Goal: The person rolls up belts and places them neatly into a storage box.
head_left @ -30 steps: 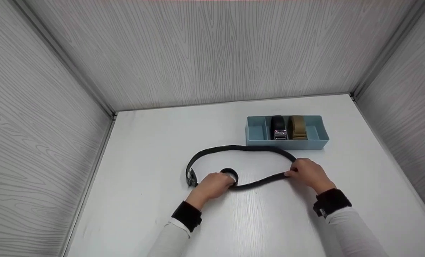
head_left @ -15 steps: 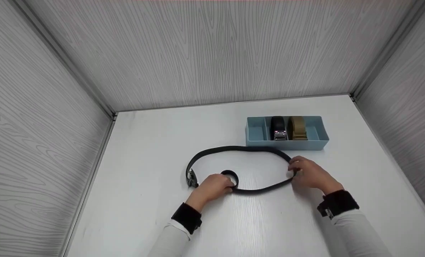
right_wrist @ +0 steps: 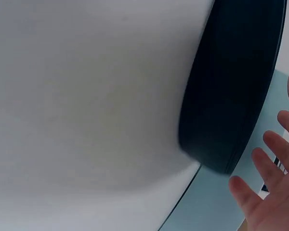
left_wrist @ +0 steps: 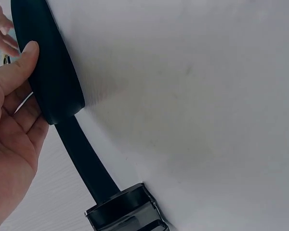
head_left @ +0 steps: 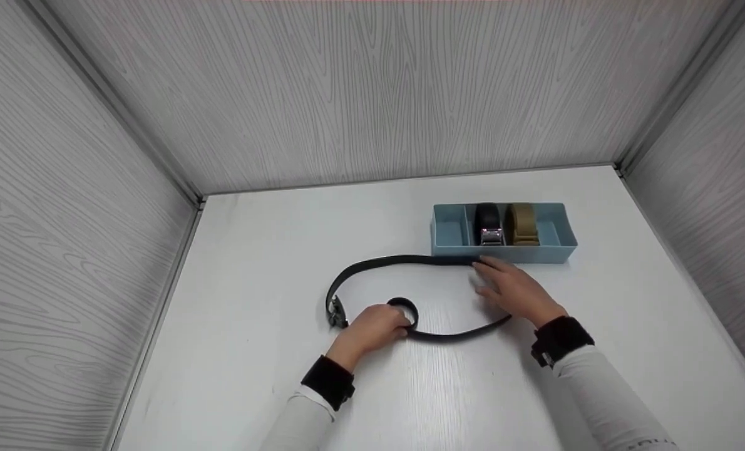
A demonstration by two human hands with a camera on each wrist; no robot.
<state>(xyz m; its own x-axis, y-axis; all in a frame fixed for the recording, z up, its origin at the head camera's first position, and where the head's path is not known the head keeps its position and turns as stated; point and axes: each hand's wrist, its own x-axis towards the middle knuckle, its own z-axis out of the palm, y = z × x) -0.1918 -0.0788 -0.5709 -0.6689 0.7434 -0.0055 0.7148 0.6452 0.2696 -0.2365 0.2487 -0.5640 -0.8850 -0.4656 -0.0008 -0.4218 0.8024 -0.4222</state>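
Observation:
A black belt point(head_left: 404, 259) stands on edge in a wide loop on the white table, its tail rolled into a small coil point(head_left: 402, 302). The belt's metal buckle point(head_left: 335, 313) lies at the left end. My left hand point(head_left: 372, 327) grips the coil; in the left wrist view the thumb presses the strap point(left_wrist: 50, 67) against the fingers. My right hand point(head_left: 513, 289) is at the loop's far right bend, fingertips right at the strap and partly covering it. In the right wrist view its fingers are spread beside the dark strap point(right_wrist: 231, 86).
A light blue divided box point(head_left: 504, 254) stands just behind the loop at the right. Inside are a rolled black belt point(head_left: 487, 218) with a shiny buckle and a rolled tan belt point(head_left: 523, 220). Wood-grain panels point(head_left: 372, 94) wall the table at the back and sides.
My right hand first held the strap at the right end, then released it and moved left and away along the loop. The loop's right side has rounded out. My left hand stays put.

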